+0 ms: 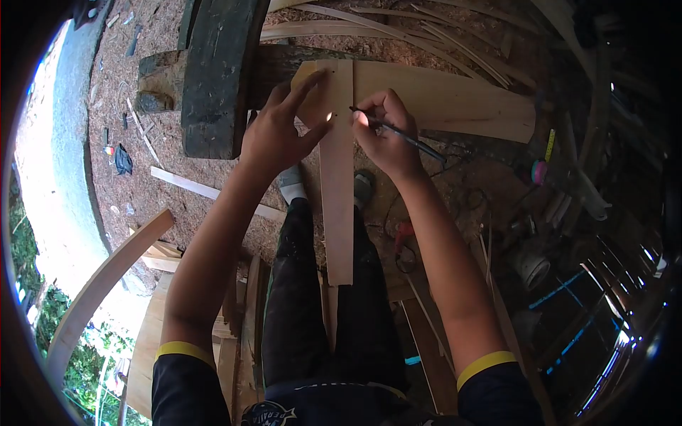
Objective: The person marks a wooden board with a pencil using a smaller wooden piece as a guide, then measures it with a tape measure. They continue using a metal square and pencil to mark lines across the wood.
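Observation:
A narrow, pale wooden strip (338, 206) lies crosswise over a wider pale board (455, 99), its lower end reaching back toward my legs. My left hand (278, 131) rests at the strip's upper part, thumb and fingers spread over its left edge and the board's rounded end. In my right hand (387, 135) is a slim black pencil (419, 145), pinched between thumb and fingers. Its tip is at the strip's right edge, close to the board. Two small dark dots show on the strip between my hands.
A thick dark timber beam (220, 78) stands at the left of the board. Thin wood offcuts (398, 28) lie beyond it on shavings-covered ground. A tape measure (540, 170) and a red-handled tool with a cord (404, 238) lie at the right. A curved plank (106, 284) stands at lower left.

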A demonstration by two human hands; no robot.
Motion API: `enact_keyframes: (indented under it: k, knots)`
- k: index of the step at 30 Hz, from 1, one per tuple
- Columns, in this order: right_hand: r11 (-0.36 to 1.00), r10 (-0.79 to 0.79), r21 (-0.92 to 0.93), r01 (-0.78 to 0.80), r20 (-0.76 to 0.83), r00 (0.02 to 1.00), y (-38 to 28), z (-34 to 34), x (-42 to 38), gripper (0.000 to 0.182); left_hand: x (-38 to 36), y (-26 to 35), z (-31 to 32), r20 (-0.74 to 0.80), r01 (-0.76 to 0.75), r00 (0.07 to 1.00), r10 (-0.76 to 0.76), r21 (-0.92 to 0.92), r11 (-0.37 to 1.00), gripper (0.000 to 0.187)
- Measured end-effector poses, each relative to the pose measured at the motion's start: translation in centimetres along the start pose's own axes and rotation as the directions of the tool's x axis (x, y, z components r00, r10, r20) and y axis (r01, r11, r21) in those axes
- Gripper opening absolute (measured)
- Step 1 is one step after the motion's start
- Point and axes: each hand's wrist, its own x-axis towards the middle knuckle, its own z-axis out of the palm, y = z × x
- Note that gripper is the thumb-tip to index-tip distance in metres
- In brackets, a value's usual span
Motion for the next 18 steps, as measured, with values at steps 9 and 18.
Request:
enact_keyframes:
  k: [9,18]
  knots:
    - [0.945,0.105,-0.326,-0.025,0.23,0.968,-0.3,-0.7,1.3,0.022,0.0,-0.2,0.1,0.01,0.015,1.0,-0.015,0.003,1.0,0.088]
    - [0.871,0.117,-0.491,0.023,0.254,0.96,-1.5,-0.1,2.3,0.019,-0.2,-0.2,0.1,-0.028,0.009,1.0,-0.01,-0.047,0.999,0.089]
